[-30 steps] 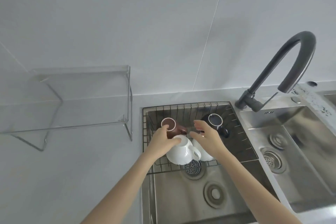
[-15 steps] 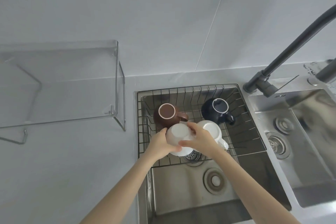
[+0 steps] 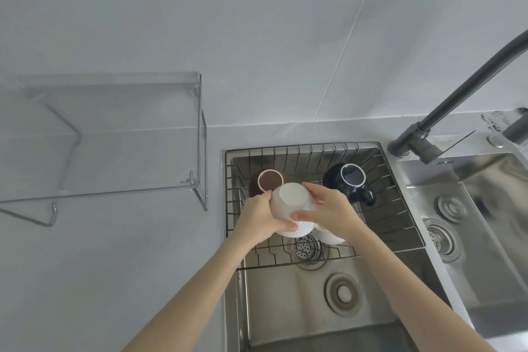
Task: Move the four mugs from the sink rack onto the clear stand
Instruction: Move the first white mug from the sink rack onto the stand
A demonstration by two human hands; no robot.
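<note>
Fingers (image 3: 311, 190) of both hands are being clasped around an upturned white mug (image 3: 290, 203) above the sink rack (image 3: 394, 208), apparently lifted clear.

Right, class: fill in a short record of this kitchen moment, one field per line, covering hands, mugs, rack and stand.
left hand: grips the white mug
right hand: also on the white mug
white mug: upside down, raised over the rack
second white mug: in the rack, mostly hidden by the right hand
brown mug: upside down in the rack
dark blue mug: upside down in the rack
sink rack: wire, set over the sink
clear stand: no mugs on it
</note>
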